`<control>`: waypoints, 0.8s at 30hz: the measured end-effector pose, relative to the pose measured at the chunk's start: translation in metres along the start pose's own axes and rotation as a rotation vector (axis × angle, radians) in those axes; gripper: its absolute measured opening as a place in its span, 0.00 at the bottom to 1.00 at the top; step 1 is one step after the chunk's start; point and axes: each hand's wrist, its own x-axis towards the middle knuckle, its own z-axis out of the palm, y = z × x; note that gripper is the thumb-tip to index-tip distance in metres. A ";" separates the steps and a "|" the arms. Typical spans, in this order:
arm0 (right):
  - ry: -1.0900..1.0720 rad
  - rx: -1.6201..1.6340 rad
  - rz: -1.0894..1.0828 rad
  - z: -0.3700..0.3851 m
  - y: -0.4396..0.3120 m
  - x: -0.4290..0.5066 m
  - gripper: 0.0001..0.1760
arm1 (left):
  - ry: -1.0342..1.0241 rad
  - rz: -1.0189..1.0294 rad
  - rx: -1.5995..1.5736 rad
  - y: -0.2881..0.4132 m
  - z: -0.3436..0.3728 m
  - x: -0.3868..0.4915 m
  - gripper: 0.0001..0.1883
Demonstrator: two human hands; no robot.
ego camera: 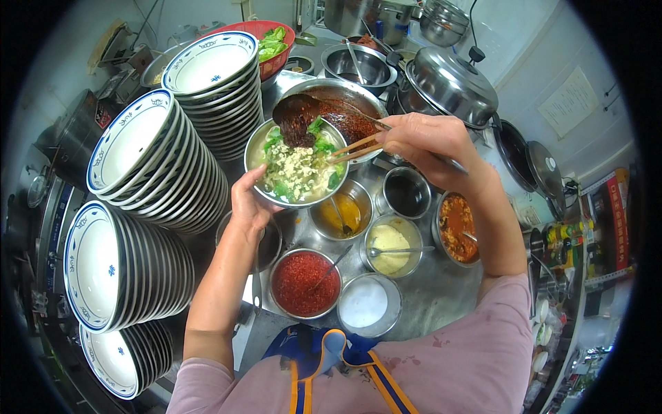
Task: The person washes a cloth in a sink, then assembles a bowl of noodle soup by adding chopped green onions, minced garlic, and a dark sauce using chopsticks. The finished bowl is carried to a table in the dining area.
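Observation:
My left hand (251,199) holds a metal bowl (248,155) by its left side. Broth, green leaves and pale crumbled bits fill the bowl. My right hand (432,142) grips a pair of wooden chopsticks (357,150) together with the handle of a ladle (297,111). The chopstick tips reach into the bowl's right side. Dark red chili paste lies in the ladle and over the food at the bowl's far edge. Behind the bowl stands a wide metal basin (375,95) of dark red, oily sauce.
Tall stacks of blue-rimmed bowls (132,139) stand at the left. Nearer me are containers of red chili (305,284), yellow liquid (339,215), yellow powder (390,243), white powder (364,305), dark liquid (406,194) and orange-red sauce (456,227). A red basket (282,59) holds lettuce.

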 end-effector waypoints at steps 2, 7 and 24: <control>-0.005 0.019 -0.016 0.000 0.000 0.003 0.04 | 0.020 -0.005 -0.006 0.002 -0.001 -0.001 0.25; 0.042 0.217 0.153 -0.002 0.002 0.009 0.07 | 0.032 0.005 -0.002 0.005 -0.004 -0.002 0.25; 0.445 0.963 1.031 0.071 0.126 -0.029 0.13 | 0.049 -0.012 -0.070 0.022 -0.027 -0.041 0.25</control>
